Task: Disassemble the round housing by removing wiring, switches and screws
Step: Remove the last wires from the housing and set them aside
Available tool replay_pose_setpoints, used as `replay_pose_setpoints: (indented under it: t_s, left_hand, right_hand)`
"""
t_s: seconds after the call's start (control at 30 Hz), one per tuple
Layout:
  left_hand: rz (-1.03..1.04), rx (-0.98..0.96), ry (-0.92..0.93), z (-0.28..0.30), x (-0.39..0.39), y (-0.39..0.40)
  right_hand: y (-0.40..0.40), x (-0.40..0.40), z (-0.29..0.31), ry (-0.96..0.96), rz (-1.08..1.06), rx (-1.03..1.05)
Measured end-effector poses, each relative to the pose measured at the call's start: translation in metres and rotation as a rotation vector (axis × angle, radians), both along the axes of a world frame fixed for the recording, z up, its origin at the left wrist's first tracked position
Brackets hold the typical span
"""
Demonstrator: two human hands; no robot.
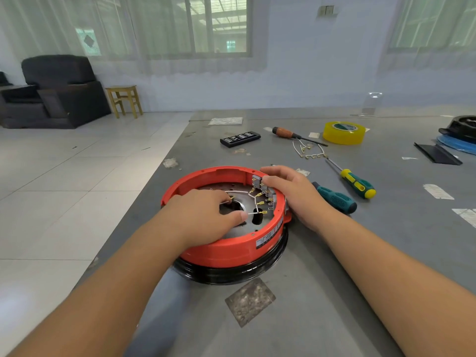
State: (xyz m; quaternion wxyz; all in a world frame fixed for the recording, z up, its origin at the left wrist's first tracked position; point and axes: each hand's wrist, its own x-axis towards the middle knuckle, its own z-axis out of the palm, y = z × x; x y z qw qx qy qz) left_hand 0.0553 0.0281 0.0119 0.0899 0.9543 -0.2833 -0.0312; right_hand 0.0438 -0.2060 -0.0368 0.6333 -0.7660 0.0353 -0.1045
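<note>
A round red housing [231, 247] with a black base ring sits on the grey table [334, 279], open side up. Inside, white wires with brass terminals [257, 199] run to a row of grey switches [266, 189] on the right inner wall. My left hand [206, 215] reaches into the housing and pinches a white wire between thumb and fingers. My right hand [291, 189] lies over the right rim, its fingers curled on the switches. A loose bundle of removed wires [309, 150] lies farther back on the table.
A teal-handled screwdriver [334, 198] lies by my right wrist, a green-yellow screwdriver [356, 182] beyond it, a wooden-handled one [291, 134] farther back. A bit case [240, 139], a yellow tape roll [343, 132] and another housing [461, 130] are also there. The table's left edge is near.
</note>
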Motion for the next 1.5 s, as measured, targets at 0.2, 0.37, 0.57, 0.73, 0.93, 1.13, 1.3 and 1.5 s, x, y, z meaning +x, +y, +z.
replay_pose_setpoints:
  t_s: [0.2, 0.37, 0.57, 0.73, 0.93, 1.13, 1.3, 1.5]
  left_hand:
    - [0.049, -0.049, -0.357, 0.015, 0.013, -0.023]
    - [-0.070, 0.034, -0.115, 0.019, 0.045, -0.035]
    - [-0.170, -0.010, -0.097, -0.001, 0.057, -0.048]
    - [-0.176, -0.183, -0.023, -0.007, 0.061, -0.042]
    - [-0.185, -0.150, -0.033, -0.006, 0.059, -0.038]
    - [-0.129, -0.362, -0.035, -0.007, 0.059, -0.029]
    - [-0.090, -0.481, -0.039, 0.001, 0.061, -0.022]
    - [-0.111, -0.448, 0.000, 0.007, 0.056, -0.010]
  right_hand:
    - [0.000, -0.004, -0.003, 0.000, 0.010, 0.021]
    - [0.000, -0.004, -0.006, -0.011, -0.009, -0.028]
    - [0.000, -0.003, -0.008, -0.033, -0.003, -0.032]
    - [0.000, -0.004, -0.007, -0.033, -0.004, -0.031]
    - [0.000, -0.003, -0.007, -0.033, -0.003, -0.047]
    - [0.001, -0.005, -0.006, -0.039, -0.023, -0.077]
    - [0.005, -0.009, -0.004, -0.062, -0.066, -0.122]
    - [0.008, -0.023, -0.003, -0.078, 0.068, -0.064]
